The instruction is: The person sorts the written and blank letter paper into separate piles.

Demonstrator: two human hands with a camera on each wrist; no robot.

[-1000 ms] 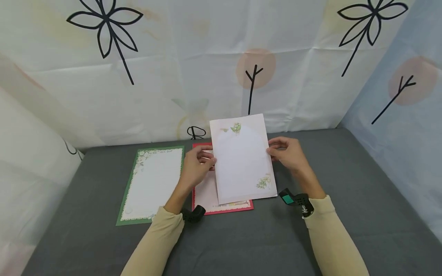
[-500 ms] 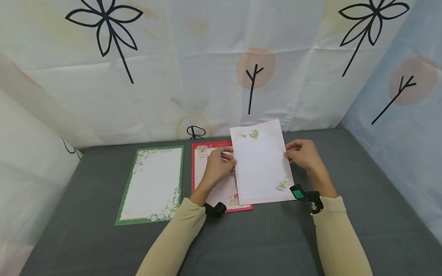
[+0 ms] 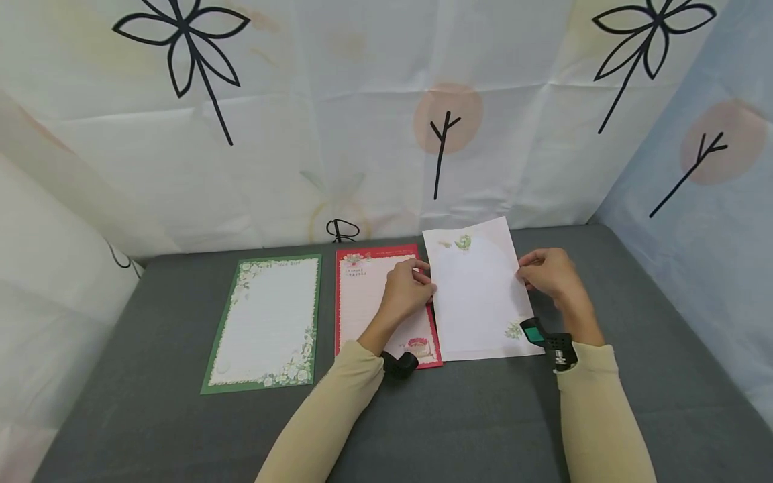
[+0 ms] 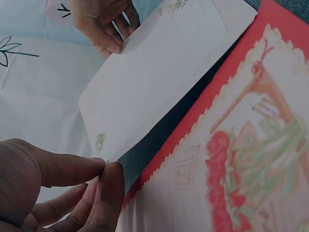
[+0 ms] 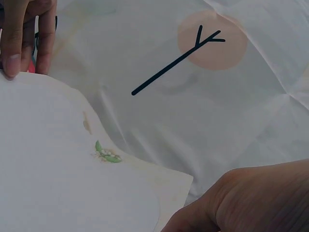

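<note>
Both hands hold a pale sheet of letter paper (image 3: 480, 295) with small green leaf prints, tilted up toward the back. My left hand (image 3: 404, 292) pinches its left edge between thumb and finger, plain in the left wrist view, where the fingers (image 4: 110, 191) meet at the paper. On the opposite edge, my right hand (image 3: 551, 275) pinches the sheet; in the right wrist view its fingertips are hidden. Beneath the left hand lies a red-bordered sheet (image 3: 365, 315) with floral prints, its right edge close beside the pale sheet.
A green-bordered sheet (image 3: 268, 325) lies flat to the left of the red one. All are on a dark grey cloth-covered table (image 3: 459, 429). A white printed curtain (image 3: 362, 134) stands behind, with a bluish one (image 3: 712, 268) at the right.
Both hands have carried the pale sheet to the right and slightly lower, off the red-bordered sheet, which now shows almost fully. The green-bordered sheet has stayed put.
</note>
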